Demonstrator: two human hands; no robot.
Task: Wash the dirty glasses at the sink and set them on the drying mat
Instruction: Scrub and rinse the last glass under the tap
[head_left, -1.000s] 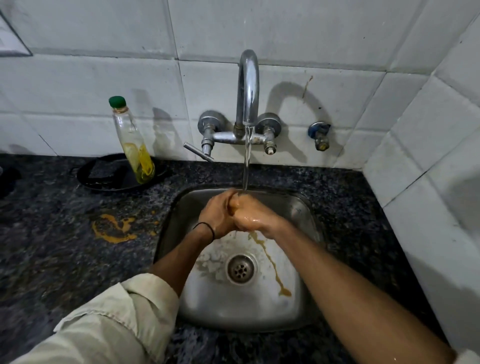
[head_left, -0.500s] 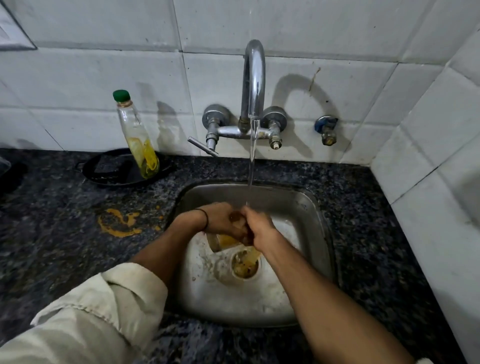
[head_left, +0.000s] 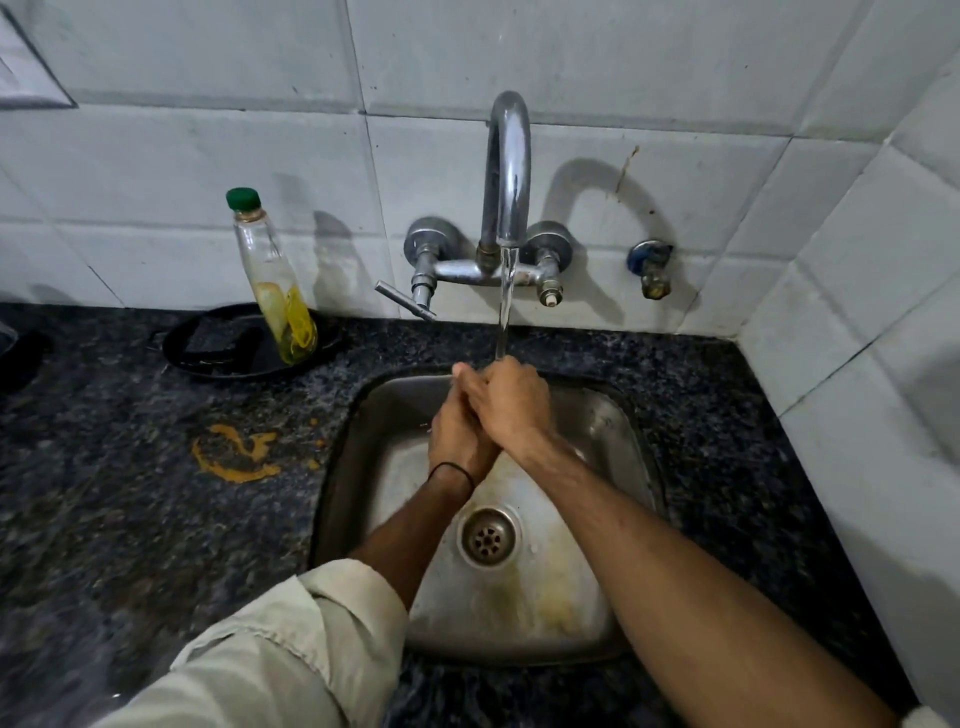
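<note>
Farthest left of the steel sink (head_left: 615, 434), on the dark speckled counter (head_left: 104, 519), a black round tray (head_left: 218, 348) sits against the tiled wall (head_left: 182, 171). A clear bottle (head_left: 275, 296) with a green cap (head_left: 242, 198) stands on the tray's sink-side edge, with yellow liquid in its lower part. Between the tray and the sink, nearer the sink's left rim, an orange-yellow smear (head_left: 234, 457) marks the counter. A pale rolled sleeve (head_left: 291, 649) crosses the sink's near left corner.

Over the far half of the basin the left hand (head_left: 453, 436), a black band (head_left: 451, 469) on its wrist, lies pressed against the right hand (head_left: 514, 402). The right hand is laid over the left. The left fingertips (head_left: 460, 371) show straight just past the right hand's knuckles. I cannot tell whether the right hand's fingers are curled or flat, and whatever lies between the palms is hidden. No dirty glass can be made out.

Above the sink's back rim a chrome wall tap (head_left: 506, 171) pours a thin stream of water (head_left: 505, 306) onto the joined hands. The drain (head_left: 488, 538) sits in the basin floor below them, with yellowish stains beside it. To the right of the tap, a small valve (head_left: 649, 267) juts from the wall above the sink's right corner.
</note>
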